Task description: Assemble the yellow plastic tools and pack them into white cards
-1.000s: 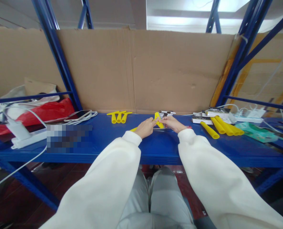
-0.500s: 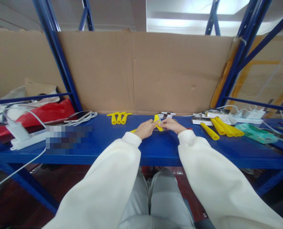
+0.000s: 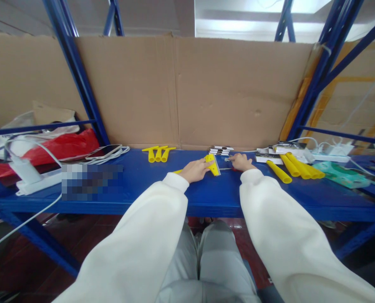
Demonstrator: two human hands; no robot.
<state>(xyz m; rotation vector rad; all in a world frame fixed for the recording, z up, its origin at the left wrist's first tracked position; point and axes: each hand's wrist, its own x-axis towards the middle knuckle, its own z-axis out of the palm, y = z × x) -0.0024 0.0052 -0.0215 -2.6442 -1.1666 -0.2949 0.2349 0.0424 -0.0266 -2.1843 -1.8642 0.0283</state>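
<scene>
Here, along the left end of a blue bench (image 3: pixel 143 179), lie a white power strip (image 3: pixel 42 182), a red bag (image 3: pixel 67 145) and a phone (image 3: pixel 107 151) with white cables (image 3: pixel 122 150). Further right, three yellow T-shaped pieces (image 3: pixel 158 156) sit side by side at the back edge.

Near the middle, between front and back edges, the left hand (image 3: pixel 195 169) grips a yellow tool (image 3: pixel 212 164), its fingers closed around it. The tool's handle points toward the left end; its wide head faces right, with a pale strip (image 3: pixel 218 165) along its side. Beyond it, small black-and-white pieces (image 3: pixel 221 150) are stacked by the back edge.

The right hand (image 3: pixel 242 161) was at the tool's head a moment ago and has now moved right, to some tiny shiny parts (image 3: pixel 227 159). Its fingers reach toward them; whether they pinch one cannot be told. A thin metal rod (image 3: pixel 227 168) lies just in front. The left hand now holds the tool alone, so the work seems to have shifted to the small parts.

Toward the right end are white boxes (image 3: pixel 266 158), yellow tubes (image 3: pixel 279 172) and a green packet (image 3: pixel 343 174).
</scene>
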